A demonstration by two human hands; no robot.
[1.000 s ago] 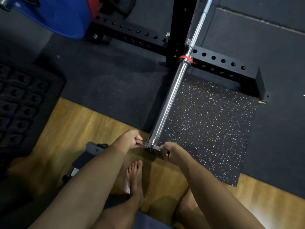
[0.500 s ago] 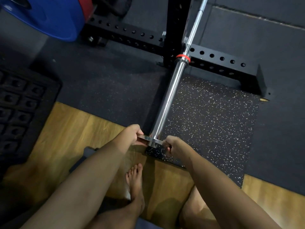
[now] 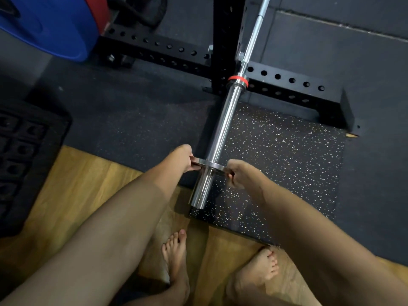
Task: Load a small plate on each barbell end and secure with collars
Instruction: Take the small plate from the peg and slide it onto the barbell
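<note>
Nearest the camera, two bare feet stand on the wooden floor (image 3: 84, 186): left foot (image 3: 176, 257), right foot (image 3: 258, 272) with its toes at the edge of a black speckled mat (image 3: 276, 164). Both forearms reach forward over them.

Mid frame: left hand (image 3: 181, 157) and right hand (image 3: 237, 173) each pinch an opposite edge of the small plate (image 3: 204, 163). Fingers of both are curled over the rim; thumb positions are hard to make out. Plate is a thin metal disc, threaded onto the chrome barbell sleeve (image 3: 220, 138). It sits a short way in from the sleeve's free end, so a length of bare sleeve projects toward the camera below the plate. Most of the sleeve beyond the plate is bare, up to the red ring (image 3: 237, 78) at the shoulder. Plate face stands roughly square to the sleeve.

Farther: thin bar shaft (image 3: 257, 25) runs up out of frame past a black rack upright (image 3: 225, 40). Perforated black rack base (image 3: 293, 89) lies across dark rubber flooring. Upper left: blue bumper plate (image 3: 50, 29) with a red one behind it. Left edge: black moulded mat (image 3: 19, 151).
</note>
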